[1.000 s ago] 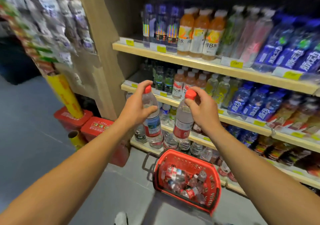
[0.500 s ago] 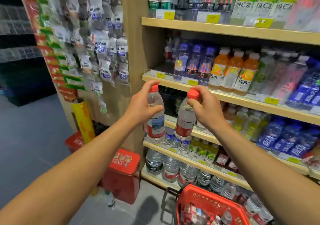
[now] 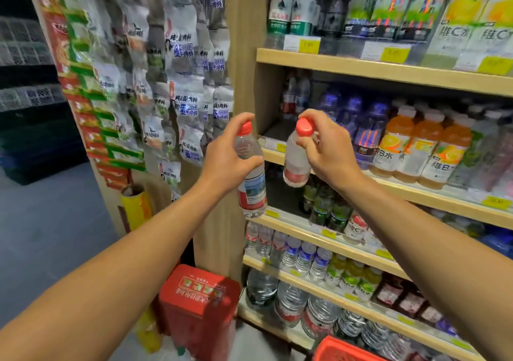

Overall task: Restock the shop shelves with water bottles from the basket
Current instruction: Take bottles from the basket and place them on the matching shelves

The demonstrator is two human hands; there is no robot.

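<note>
so the left hand (image 3: 230,160) held one water bottle (image 3: 251,177) by its neck, and the right hand (image 3: 327,149) pinched a second bottle (image 3: 295,163) under its red cap. both bottles hung in the air by the left end of the shelf (image 3: 388,180), not set down yet. the red basket (image 3: 341,349) sat at the bottom edge; what was inside it could not be seen.
</note>
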